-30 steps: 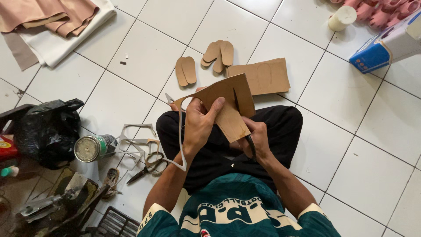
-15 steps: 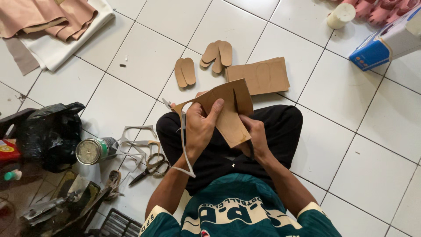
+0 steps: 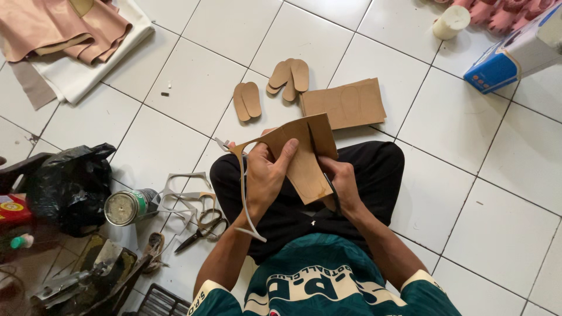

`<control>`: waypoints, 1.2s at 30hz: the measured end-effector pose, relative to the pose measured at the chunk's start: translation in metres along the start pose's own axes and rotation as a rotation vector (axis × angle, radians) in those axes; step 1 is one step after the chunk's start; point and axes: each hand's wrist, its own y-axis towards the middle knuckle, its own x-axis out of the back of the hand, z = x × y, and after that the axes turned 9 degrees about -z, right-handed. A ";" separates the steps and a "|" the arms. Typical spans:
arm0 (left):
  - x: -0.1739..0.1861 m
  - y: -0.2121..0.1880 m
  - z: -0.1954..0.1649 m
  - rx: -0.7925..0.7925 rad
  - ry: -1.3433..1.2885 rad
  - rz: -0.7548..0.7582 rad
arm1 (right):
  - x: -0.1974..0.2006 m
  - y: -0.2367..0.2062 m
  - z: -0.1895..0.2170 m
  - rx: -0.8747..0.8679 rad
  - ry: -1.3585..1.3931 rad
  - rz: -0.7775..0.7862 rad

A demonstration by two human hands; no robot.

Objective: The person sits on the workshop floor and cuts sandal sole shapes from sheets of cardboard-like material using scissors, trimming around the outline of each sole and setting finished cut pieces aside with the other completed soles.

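left hand [image 3: 266,175] grips brown sheet [image 3: 304,158] | right hand [image 3: 342,181] pinches sheet edge | scissors [image 3: 202,231], tin [image 3: 129,206] nearby

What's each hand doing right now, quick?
Left hand: closed on the tan board sheet.
Right hand: gripping the same sheet's lower edge; a dark tool shows below it.

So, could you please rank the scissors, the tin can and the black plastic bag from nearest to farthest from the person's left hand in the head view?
1. scissors, on the floor just beside the left hand.
2. tin can, farther out.
3. black plastic bag, farthest.
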 end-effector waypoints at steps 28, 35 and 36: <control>0.003 -0.007 -0.005 0.042 0.061 0.124 | 0.010 0.002 -0.002 0.002 -0.048 -0.001; 0.007 -0.006 -0.004 0.089 0.129 0.132 | 0.011 0.001 0.006 -0.037 -0.064 -0.010; 0.007 -0.006 -0.003 0.087 0.131 0.137 | 0.011 0.001 0.006 -0.021 -0.037 -0.009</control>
